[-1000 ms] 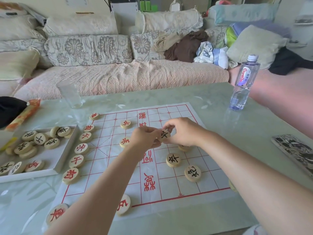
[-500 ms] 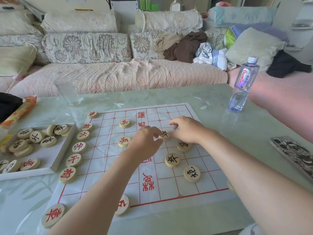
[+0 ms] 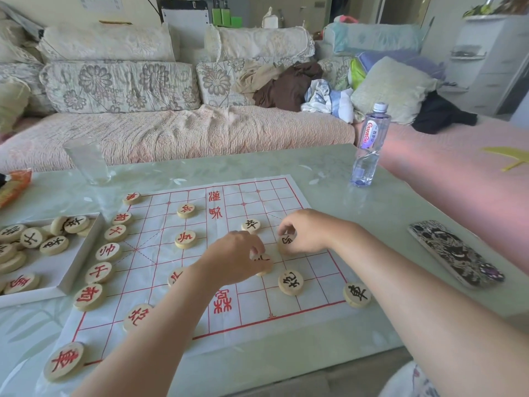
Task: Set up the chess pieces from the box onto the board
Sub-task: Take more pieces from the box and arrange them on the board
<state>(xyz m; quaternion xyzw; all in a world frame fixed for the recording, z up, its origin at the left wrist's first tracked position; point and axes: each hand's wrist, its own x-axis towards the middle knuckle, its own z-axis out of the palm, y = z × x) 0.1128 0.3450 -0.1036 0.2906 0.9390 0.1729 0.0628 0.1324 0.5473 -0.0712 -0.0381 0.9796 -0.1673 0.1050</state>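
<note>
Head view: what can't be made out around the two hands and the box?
- Left hand covers most of one piece: character and grip hidden.
- Right hand covers the far edge of a black piece.
- Left forearm hides part of two red pieces.
- Box: cut off by the left edge, count unknown.

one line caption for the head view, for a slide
Left hand and right hand each pinch a black-lettered piece on the paper board; more pieces sit in the box.

Bare forearms [image 3: 160,319], pale patterned garment [image 3: 410,381]
</note>
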